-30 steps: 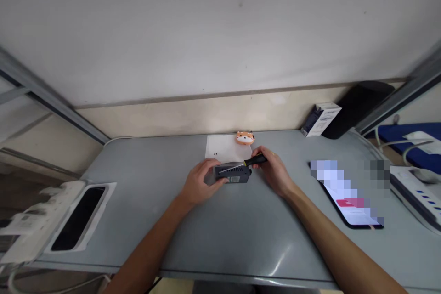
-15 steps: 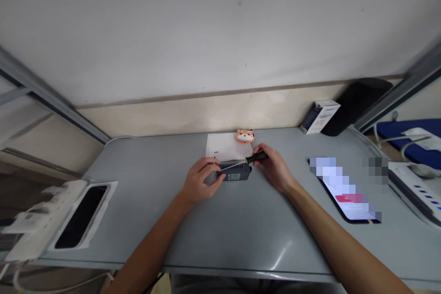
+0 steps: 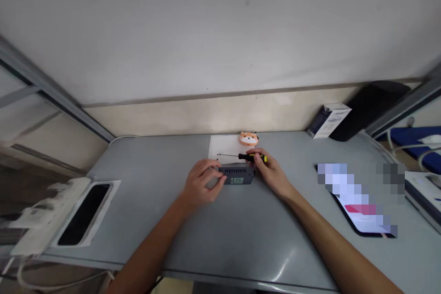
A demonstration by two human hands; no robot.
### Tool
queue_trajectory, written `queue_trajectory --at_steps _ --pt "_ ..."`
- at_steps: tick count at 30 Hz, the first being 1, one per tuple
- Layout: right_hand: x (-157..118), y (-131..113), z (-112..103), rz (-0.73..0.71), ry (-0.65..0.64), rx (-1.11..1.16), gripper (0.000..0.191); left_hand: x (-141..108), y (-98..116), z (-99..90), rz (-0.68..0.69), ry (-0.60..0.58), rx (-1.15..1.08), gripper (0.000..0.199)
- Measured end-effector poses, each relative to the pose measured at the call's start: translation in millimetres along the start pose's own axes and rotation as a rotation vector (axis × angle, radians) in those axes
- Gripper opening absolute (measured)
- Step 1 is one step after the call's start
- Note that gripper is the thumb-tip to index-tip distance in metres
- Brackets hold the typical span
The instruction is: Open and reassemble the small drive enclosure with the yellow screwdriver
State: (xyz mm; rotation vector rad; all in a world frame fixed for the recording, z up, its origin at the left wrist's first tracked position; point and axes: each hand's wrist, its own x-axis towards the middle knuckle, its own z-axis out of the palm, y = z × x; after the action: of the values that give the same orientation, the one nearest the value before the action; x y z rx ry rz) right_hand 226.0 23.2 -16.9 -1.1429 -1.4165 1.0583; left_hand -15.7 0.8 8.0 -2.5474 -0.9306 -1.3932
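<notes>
My left hand [image 3: 204, 181] grips the left end of a small dark box with vent slots and a greenish label [image 3: 238, 176], which stands on the grey table. In my right hand [image 3: 267, 167] is a screwdriver [image 3: 248, 156] with a black and yellow handle, its thin shaft pointing left. The shaft lies over a sheet of white paper [image 3: 225, 142] behind the box, and its tip is beside tiny dark screws [image 3: 217, 154]. At the paper's back right corner sits an orange and white animal-faced case [image 3: 248, 138].
On the left, a dark phone [image 3: 84, 214] lies on white paper beside a power strip [image 3: 51, 216] with plugs. To the right lies a lit phone [image 3: 361, 213], partly blurred out. A small carton [image 3: 329, 121] and a black cylinder [image 3: 370, 108] stand at the back right.
The screwdriver has moved from across the top of the dark box to over the paper, its tip now by the screws. My left hand keeps its hold on the box.
</notes>
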Motion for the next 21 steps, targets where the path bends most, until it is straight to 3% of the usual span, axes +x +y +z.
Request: queue_trajectory --at_steps 13,21 --pt "1.1 -1.4 1.3 0.037 0.005 -0.025 0.056 2.5 6.1 2.2 -0.024 0.023 -0.014 0.011" --pt "4.2 -2.7 3.0 0.065 0.092 0.086 0.060 5.3 3.1 -0.3 -0.035 0.052 0.012 0.017"
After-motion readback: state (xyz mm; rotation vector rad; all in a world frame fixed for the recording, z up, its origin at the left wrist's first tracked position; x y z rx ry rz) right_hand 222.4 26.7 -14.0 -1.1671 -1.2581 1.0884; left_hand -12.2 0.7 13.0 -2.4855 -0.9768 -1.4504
